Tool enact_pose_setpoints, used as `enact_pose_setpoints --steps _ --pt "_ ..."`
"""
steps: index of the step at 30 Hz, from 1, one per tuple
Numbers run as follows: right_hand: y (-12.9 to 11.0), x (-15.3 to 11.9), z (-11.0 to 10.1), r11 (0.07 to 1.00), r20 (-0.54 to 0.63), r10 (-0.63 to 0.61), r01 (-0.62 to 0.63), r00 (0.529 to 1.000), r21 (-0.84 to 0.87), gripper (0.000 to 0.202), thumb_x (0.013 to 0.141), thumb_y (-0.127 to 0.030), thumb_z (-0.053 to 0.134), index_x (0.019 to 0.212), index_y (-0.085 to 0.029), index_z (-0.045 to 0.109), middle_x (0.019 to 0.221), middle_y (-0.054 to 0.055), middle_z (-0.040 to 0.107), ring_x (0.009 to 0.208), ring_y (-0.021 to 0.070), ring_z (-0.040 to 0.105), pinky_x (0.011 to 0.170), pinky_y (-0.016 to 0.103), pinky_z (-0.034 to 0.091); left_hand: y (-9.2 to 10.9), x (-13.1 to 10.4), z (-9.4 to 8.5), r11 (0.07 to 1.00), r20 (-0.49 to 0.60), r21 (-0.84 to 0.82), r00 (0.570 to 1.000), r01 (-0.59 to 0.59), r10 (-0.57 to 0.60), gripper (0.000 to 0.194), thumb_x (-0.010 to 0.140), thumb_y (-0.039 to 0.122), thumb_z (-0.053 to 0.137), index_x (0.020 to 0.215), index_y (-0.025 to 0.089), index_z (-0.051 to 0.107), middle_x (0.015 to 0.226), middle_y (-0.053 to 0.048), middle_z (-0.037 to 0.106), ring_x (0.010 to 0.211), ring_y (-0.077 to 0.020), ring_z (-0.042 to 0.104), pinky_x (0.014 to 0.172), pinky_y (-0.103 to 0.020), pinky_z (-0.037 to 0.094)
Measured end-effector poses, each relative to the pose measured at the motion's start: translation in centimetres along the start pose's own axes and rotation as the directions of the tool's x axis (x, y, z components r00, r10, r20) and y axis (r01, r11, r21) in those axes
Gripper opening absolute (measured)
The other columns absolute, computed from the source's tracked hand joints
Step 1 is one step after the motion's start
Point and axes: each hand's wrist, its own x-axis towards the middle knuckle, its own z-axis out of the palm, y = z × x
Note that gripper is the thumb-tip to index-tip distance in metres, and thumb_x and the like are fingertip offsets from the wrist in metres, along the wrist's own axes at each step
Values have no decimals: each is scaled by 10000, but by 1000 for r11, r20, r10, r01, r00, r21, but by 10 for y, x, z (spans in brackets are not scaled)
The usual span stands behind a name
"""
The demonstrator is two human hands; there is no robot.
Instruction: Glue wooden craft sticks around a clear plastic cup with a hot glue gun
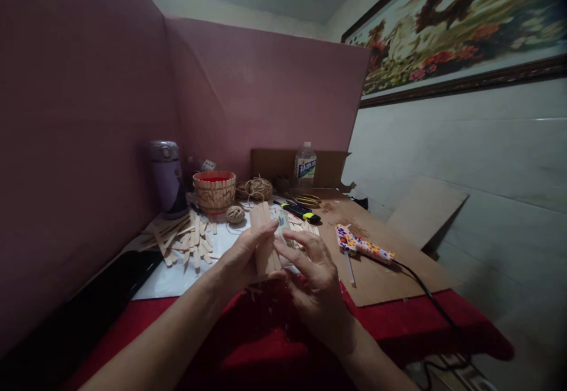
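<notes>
My left hand [245,255] is closed around a flat panel of popsicle sticks [264,255] laid side by side, its thumb across the front face. The panel stands roughly upright over the front edge of the table. At its right side is my right hand [312,273], with bent, parted fingers; the fingertips touch or nearly touch the panel's edge, and I cannot tell whether they grip it. Loose popsicle sticks [195,237] lie in a pile left of my hands. A glue gun [363,245] with a flower pattern rests to the right.
Behind stand a purple flask [167,178], a stick-covered basket [215,193] and a plastic bottle [305,168]. A twine ball [235,214], a twine bundle [259,189] and a yellow-black utility knife [301,212] lie nearby. The glue gun's black cord [427,293] runs off a cardboard sheet [398,284].
</notes>
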Motion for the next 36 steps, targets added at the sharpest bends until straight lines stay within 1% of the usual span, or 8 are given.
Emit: enact_pose_setpoints --steps 2,5,8,11,19,25,31,36 --pt "0 0 0 1000 2 9 -9 1000 -5 445 840 -162 609 1257 -303 551 1266 67 538 1180 252 488 981 479 441 -1 2 1 998 12 -63 1000 -10 10 328 724 409 725 881 153 593 648 -17 630 519 -138 597 455 -229 482" --pt "0 0 1 999 -18 41 -42 999 -22 533 837 -160 608 1337 -281 470 1274 84 533 1206 264 471 1019 500 405 1 4 2 984 13 -174 999 36 -35 353 763 455 674 903 135 620 713 -60 670 589 -172 632 565 -288 532" --pt "0 -1 4 997 -33 74 -75 997 -22 491 845 -125 575 1315 -234 483 1268 101 535 1212 262 469 1037 497 390 4 6 1 964 36 -255 998 68 -61 406 810 498 602 1005 142 630 820 -93 701 674 -209 656 655 -350 541" --pt "0 -1 5 995 -35 92 -93 995 -22 456 855 -149 580 1298 -214 494 1268 107 532 1214 260 467 1039 483 394 7 6 0 941 69 -326 995 93 -74 440 835 513 557 1062 141 620 870 -105 708 694 -212 660 700 -379 540" --pt "-2 -4 1 998 -37 62 -62 997 -11 527 879 -220 579 1376 -264 410 1310 93 510 1246 273 451 1048 515 383 11 2 0 922 146 -316 972 223 -185 595 853 641 398 958 95 611 743 -123 703 638 -230 667 651 -378 542" --pt "-3 -4 -1 1000 34 10 -10 999 -4 576 883 -252 578 1417 -285 365 1358 91 456 1281 288 408 1061 521 362 12 3 -2 903 157 -402 983 152 -95 525 877 576 423 1011 99 597 829 -113 712 701 -217 676 695 -377 544" --pt "-3 -2 -1 1000 65 0 -1 998 24 601 879 -227 582 1429 -290 346 1391 87 414 1313 273 364 1090 511 325 11 5 -4 893 150 -427 985 143 -86 470 868 546 468 1013 118 599 814 -91 706 681 -211 666 646 -367 539" --pt "-3 -3 -1 999 72 -1 -1 997 35 588 879 -220 581 1419 -297 361 1374 90 428 1309 271 368 1084 518 329 10 5 -6 885 157 -439 983 156 -95 498 855 565 478 1023 111 596 812 -91 706 670 -205 664 659 -375 543"
